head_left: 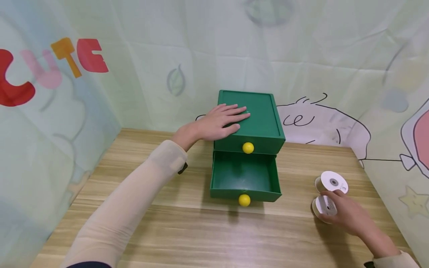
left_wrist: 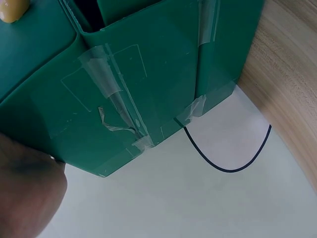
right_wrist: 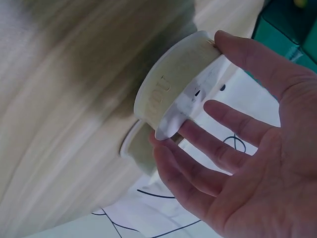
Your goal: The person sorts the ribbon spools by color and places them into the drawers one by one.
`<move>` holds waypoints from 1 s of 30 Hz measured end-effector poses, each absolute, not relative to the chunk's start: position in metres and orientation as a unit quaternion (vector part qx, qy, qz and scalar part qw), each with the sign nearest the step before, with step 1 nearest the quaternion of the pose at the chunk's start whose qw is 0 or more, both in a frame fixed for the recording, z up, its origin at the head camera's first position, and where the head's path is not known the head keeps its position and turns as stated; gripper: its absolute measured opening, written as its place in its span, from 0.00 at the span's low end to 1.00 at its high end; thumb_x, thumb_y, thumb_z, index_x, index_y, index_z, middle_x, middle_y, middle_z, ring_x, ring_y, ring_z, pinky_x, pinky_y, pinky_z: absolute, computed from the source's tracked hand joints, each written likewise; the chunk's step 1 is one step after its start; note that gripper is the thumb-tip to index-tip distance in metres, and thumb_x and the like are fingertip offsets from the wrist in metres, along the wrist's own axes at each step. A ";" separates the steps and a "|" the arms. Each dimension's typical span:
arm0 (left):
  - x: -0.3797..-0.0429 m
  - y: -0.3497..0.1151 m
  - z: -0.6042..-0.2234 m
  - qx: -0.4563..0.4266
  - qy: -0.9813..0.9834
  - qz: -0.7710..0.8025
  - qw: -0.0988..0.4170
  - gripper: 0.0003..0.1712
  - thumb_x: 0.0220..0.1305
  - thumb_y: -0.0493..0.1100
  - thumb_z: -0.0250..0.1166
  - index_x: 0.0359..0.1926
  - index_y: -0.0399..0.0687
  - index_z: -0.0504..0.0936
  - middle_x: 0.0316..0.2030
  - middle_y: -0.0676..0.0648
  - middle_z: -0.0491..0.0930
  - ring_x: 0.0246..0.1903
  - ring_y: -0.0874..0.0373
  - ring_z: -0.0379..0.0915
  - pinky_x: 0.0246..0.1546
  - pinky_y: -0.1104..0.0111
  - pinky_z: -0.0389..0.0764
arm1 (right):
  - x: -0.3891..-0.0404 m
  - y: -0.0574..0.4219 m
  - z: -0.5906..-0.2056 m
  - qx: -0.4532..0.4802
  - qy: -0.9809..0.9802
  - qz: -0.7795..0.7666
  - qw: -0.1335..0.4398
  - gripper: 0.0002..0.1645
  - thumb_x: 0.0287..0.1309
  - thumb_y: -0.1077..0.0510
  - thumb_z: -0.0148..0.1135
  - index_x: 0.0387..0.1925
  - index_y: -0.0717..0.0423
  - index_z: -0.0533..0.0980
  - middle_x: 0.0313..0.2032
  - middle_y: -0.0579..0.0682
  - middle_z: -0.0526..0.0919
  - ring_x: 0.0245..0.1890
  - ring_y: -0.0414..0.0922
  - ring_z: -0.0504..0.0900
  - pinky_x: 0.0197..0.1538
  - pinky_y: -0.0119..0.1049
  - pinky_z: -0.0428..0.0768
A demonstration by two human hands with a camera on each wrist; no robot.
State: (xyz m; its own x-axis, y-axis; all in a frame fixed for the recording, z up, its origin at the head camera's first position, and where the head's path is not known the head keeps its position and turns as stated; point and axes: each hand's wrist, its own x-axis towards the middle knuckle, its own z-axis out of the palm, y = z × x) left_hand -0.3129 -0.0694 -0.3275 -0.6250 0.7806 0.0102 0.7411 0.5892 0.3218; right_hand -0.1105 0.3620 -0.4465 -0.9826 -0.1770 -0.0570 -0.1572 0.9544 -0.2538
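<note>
My left hand (head_left: 221, 121) lies flat with fingers spread on top of a green two-drawer cabinet (head_left: 261, 111). The lower drawer (head_left: 246, 178) is pulled out and looks bare inside; the upper one is closed. In the left wrist view the cabinet's side (left_wrist: 148, 74) carries strips of clear tape. Over on the right, my right hand (head_left: 350, 214) grips the nearer ribbon spool (head_left: 326, 204) by its rim. Its thumb and fingers sit at opposite edges of that spool (right_wrist: 171, 91), which has white flanges and cream ribbon. A second ribbon spool (head_left: 337, 178) lies just behind it.
Both drawers have round yellow knobs (head_left: 244, 200). The cabinet and spools stand on a wood-grain table (head_left: 201, 234). A printed cloth backdrop (head_left: 151, 56) rises behind the table and along both sides, close behind the cabinet.
</note>
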 end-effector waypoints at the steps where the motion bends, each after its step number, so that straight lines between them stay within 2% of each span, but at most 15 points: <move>1: -0.313 -0.069 -0.328 0.428 0.889 0.148 0.066 0.34 0.86 0.56 0.44 0.86 0.57 0.55 0.86 0.50 0.47 0.85 0.49 0.35 0.83 0.53 0.30 | -0.110 0.362 -0.445 -0.082 0.988 -0.125 0.041 0.43 0.46 0.47 0.85 0.61 0.64 0.79 0.52 0.67 0.81 0.43 0.61 0.85 0.37 0.57 0.82; 8: -0.314 -0.068 -0.326 0.429 0.889 0.148 0.065 0.34 0.86 0.56 0.44 0.86 0.57 0.55 0.86 0.50 0.47 0.85 0.49 0.34 0.83 0.53 0.30 | -0.111 0.358 -0.432 -0.080 0.986 -0.138 0.045 0.43 0.49 0.46 0.84 0.62 0.63 0.78 0.55 0.71 0.80 0.41 0.61 0.85 0.39 0.58 0.82; 15: -0.313 -0.067 -0.324 0.433 0.887 0.147 0.064 0.34 0.86 0.56 0.44 0.85 0.56 0.55 0.86 0.49 0.47 0.85 0.49 0.35 0.83 0.53 0.30 | -0.110 0.355 -0.418 -0.101 0.984 -0.146 0.026 0.42 0.49 0.47 0.85 0.61 0.63 0.79 0.57 0.76 0.80 0.47 0.68 0.85 0.44 0.64 0.83; 21: -0.313 -0.069 -0.326 0.432 0.888 0.146 0.064 0.34 0.86 0.55 0.44 0.86 0.56 0.54 0.86 0.49 0.47 0.85 0.49 0.35 0.83 0.52 0.30 | -0.112 0.351 -0.398 -0.108 0.984 -0.143 0.019 0.41 0.50 0.45 0.84 0.60 0.61 0.78 0.54 0.71 0.82 0.37 0.57 0.85 0.35 0.52 0.81; 24: -0.314 -0.069 -0.327 0.432 0.888 0.148 0.064 0.34 0.86 0.55 0.44 0.86 0.56 0.55 0.86 0.49 0.47 0.85 0.49 0.35 0.83 0.52 0.30 | -0.113 0.348 -0.385 -0.104 0.985 -0.139 0.014 0.41 0.50 0.43 0.84 0.60 0.59 0.79 0.54 0.68 0.82 0.36 0.55 0.84 0.33 0.47 0.78; 27: -0.314 -0.069 -0.328 0.430 0.888 0.149 0.064 0.34 0.86 0.56 0.44 0.85 0.57 0.55 0.86 0.49 0.47 0.85 0.49 0.35 0.83 0.52 0.30 | -0.113 0.343 -0.374 -0.105 0.985 -0.138 0.002 0.42 0.50 0.41 0.84 0.62 0.58 0.79 0.57 0.67 0.82 0.39 0.58 0.84 0.34 0.50 0.80; 30: -0.313 -0.069 -0.327 0.428 0.889 0.146 0.065 0.34 0.86 0.56 0.44 0.85 0.57 0.55 0.86 0.50 0.47 0.85 0.49 0.35 0.83 0.53 0.30 | -0.113 0.338 -0.366 -0.118 0.982 -0.143 -0.020 0.43 0.51 0.42 0.84 0.63 0.58 0.78 0.58 0.67 0.82 0.44 0.63 0.85 0.39 0.58 0.82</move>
